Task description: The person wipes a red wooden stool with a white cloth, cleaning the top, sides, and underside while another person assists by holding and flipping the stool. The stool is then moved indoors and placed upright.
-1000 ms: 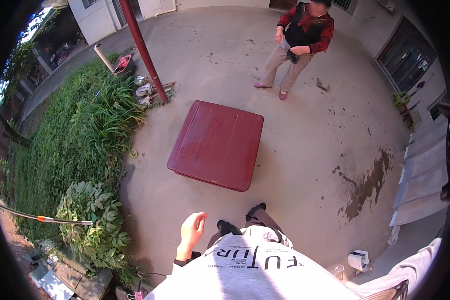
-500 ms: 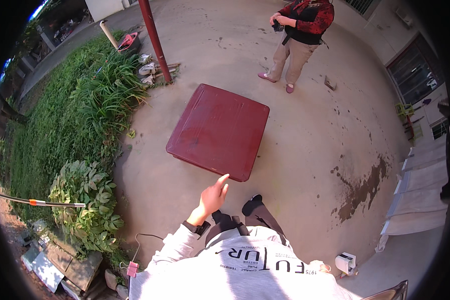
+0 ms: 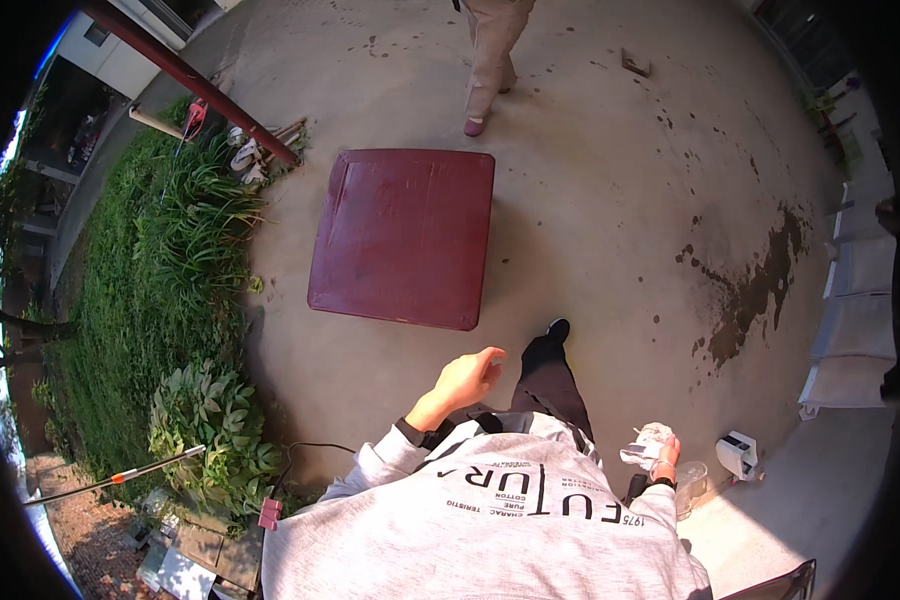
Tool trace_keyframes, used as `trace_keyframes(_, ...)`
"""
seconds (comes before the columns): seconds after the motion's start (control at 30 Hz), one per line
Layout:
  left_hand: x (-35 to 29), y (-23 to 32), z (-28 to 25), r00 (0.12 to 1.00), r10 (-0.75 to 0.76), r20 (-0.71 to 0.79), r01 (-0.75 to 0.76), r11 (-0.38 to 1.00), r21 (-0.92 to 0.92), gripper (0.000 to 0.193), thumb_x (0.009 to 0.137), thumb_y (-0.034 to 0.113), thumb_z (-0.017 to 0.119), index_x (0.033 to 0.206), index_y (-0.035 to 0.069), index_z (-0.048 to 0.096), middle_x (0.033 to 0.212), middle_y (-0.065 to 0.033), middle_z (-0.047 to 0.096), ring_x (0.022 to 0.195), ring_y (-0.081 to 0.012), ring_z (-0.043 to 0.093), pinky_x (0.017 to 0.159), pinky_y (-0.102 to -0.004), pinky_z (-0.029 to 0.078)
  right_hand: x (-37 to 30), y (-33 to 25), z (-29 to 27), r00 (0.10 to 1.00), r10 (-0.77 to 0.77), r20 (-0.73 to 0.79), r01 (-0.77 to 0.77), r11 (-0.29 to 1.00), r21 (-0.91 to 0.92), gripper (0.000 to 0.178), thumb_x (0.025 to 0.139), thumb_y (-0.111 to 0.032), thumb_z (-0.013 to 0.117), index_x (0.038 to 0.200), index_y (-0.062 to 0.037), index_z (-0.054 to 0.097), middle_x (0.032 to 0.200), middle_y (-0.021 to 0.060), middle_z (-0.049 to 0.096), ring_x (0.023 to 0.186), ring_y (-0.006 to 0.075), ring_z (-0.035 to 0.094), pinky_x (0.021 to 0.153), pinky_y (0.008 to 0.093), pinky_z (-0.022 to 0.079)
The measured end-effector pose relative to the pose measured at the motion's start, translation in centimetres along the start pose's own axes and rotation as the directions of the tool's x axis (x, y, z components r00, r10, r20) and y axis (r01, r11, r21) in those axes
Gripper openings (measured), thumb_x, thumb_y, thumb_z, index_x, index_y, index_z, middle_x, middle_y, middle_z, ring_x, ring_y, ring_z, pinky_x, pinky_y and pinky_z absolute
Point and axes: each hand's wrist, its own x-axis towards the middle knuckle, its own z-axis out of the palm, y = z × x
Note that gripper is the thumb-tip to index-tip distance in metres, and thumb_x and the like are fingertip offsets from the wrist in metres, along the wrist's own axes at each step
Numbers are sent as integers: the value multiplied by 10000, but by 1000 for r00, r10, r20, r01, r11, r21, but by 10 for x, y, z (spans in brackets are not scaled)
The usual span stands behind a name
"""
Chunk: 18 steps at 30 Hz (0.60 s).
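My left hand (image 3: 470, 378) hangs in front of my body, just off the near edge of a dark red square table (image 3: 405, 235). Its fingers are loosely bent and apart, with nothing seen in them. Down at my right side, my right hand (image 3: 666, 457) is closed on a crumpled white cloth (image 3: 646, 443), whose exact kind is hard to make out. Beside that hand is a clear plastic container (image 3: 692, 488), partly hidden by my sleeve.
A person (image 3: 492, 50) stands beyond the table. A dark red pole (image 3: 195, 85) rises at the far left, by green plants (image 3: 160, 240). A white boxy object (image 3: 738, 455) stands on the concrete floor at my right. Wet stains (image 3: 760, 290) mark the floor.
I have moved to the right of the table, which now sits farther left in view. My right hand with the white cloth has come into sight. The other person has shifted left.
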Motion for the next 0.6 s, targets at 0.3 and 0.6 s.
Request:
trace_keyframes(0.3, 148, 98, 62, 990, 46, 132, -62, 992, 113, 308, 889, 179, 581, 1178, 76, 559, 892, -131, 677, 858, -328, 647, 728, -411, 512, 105, -47, -63, 953, -256, -163, 136, 840, -525, 404, 968, -273, 466, 1258, -9, 561, 1224, 225, 603, 1080, 377, 591, 939, 427, 461)
trace_keyframes(0.6, 252, 120, 34, 995, -9, 100, 0, 996, 91, 317, 900, 191, 587, 1201, 95, 555, 908, -104, 680, 879, -295, 656, 745, -398, 520, 147, -313, 81, 659, -752, 11, 582, 501, -641, 348, 997, -205, 418, 1264, -28, 554, 1226, 220, 564, 1145, 364, 537, 965, 431, 423)
